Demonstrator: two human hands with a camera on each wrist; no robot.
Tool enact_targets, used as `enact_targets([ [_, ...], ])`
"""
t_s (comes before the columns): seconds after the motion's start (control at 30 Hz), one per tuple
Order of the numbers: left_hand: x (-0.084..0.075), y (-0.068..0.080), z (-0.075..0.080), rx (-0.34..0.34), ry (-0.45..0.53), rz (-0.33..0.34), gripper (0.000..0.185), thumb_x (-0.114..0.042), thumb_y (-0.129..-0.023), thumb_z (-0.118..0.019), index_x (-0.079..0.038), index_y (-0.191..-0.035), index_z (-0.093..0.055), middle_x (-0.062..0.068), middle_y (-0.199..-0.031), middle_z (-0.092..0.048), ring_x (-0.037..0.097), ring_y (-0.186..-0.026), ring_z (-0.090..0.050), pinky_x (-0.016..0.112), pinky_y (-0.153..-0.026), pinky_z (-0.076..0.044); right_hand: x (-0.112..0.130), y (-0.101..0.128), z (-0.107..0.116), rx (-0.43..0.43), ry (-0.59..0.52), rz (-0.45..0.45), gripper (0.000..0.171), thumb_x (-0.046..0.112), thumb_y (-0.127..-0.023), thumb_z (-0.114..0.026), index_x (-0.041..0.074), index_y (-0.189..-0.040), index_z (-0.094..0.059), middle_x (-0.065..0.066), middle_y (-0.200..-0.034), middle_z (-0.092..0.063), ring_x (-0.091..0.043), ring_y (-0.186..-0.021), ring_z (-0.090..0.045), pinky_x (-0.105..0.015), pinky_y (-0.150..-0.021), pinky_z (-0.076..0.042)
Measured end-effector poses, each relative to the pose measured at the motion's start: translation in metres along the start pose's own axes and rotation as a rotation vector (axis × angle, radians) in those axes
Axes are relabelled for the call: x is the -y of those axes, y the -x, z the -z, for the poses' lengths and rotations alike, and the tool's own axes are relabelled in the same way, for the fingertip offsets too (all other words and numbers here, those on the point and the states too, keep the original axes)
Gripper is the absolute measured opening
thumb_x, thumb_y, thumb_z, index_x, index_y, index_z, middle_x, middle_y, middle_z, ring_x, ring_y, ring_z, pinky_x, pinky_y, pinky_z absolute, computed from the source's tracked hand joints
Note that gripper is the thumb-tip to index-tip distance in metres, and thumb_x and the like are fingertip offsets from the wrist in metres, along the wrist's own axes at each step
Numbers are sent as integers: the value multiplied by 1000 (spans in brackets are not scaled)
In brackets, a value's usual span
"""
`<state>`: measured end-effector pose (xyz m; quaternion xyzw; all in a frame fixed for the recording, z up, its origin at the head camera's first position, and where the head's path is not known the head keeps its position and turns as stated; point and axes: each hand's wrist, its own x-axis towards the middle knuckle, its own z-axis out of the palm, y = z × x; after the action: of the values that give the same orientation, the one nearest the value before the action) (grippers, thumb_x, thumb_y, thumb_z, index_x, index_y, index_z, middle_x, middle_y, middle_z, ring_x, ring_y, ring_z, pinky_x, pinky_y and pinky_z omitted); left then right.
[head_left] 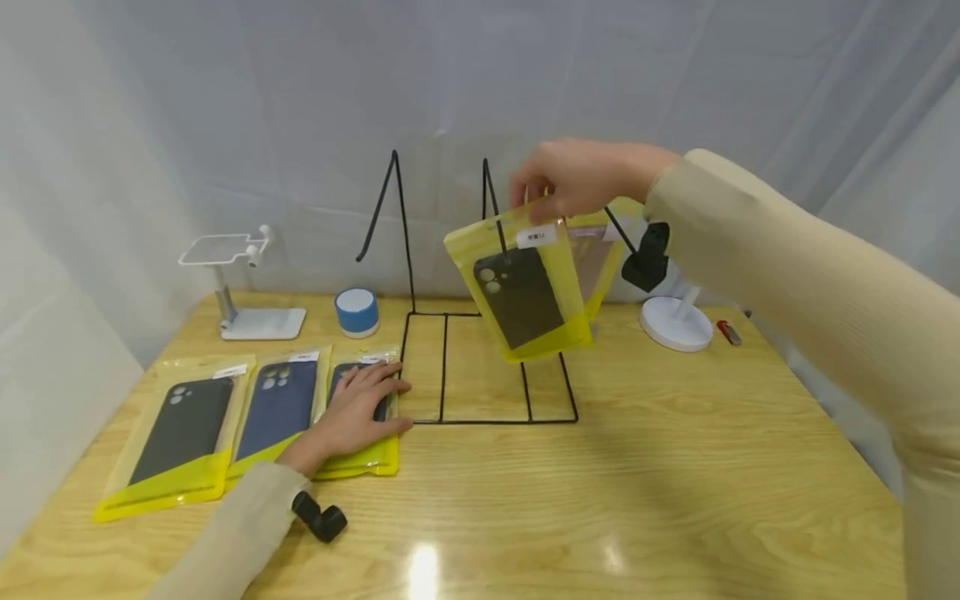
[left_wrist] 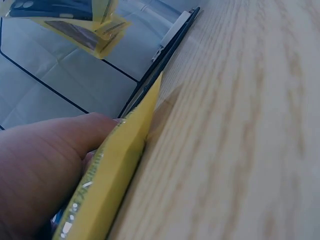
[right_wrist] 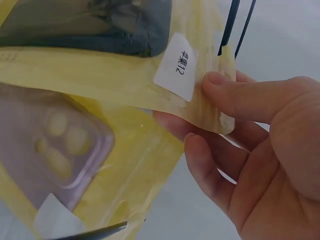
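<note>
Three bagged phone cases (head_left: 276, 404) on the wooden table (head_left: 675, 467), left hand (head_left: 356, 412) resting on the rightmost, fingers spread, right hand (head_left: 577, 177) pinching the top of a bagged black phone case (head_left: 519, 296) by the wire rack (head_left: 444, 367), bagged purple phone case (right_wrist: 30, 135) behind.

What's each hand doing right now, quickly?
Left hand: open, resting on the rightmost flat-lying bag.
Right hand: closed, pinching the top edge of the raised bagged dark phone case.
</note>
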<state>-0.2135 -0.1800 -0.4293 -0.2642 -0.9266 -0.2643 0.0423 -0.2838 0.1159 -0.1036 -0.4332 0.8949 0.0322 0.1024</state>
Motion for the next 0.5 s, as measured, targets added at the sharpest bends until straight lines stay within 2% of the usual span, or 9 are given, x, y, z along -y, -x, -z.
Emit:
enact_targets([
  [0.23, -1, -1, -1, 2, 0, -3, 50, -37, -87, -68, -7, -126, -61, 18, -150, -39, 40, -142, -25, 63, -112, -11, -14, -20, 6, 82, -21, -73, 20, 10, -98, -52, 7, -109, -68, -12, -102, -71, -20, -79, -66, -36, -76, -54],
  [0.37, 0, -1, 0, -8, -5, -1, 49, -36, -86, -69, -7, -126, -62, 19, -150, -39, 40, -142, -25, 63, -112, -11, -23, -25, 7, 58, -34, -125, 18, 13, -98, -54, 7, -109, -68, -11, -102, -71, -20, -81, -65, -33, -75, -53],
  [0.5, 0, -2, -1, -6, -9, 0, 50, -36, -86, -69, -7, -126, -61, 19, -150, -39, 40, -142, -25, 63, -112, -12, -32, -27, 7, 33, -103, -175, 18, 17, -98, -55, 6, -106, -67, -10, -103, -71, -19, -81, -65, -31, -75, -53],
])
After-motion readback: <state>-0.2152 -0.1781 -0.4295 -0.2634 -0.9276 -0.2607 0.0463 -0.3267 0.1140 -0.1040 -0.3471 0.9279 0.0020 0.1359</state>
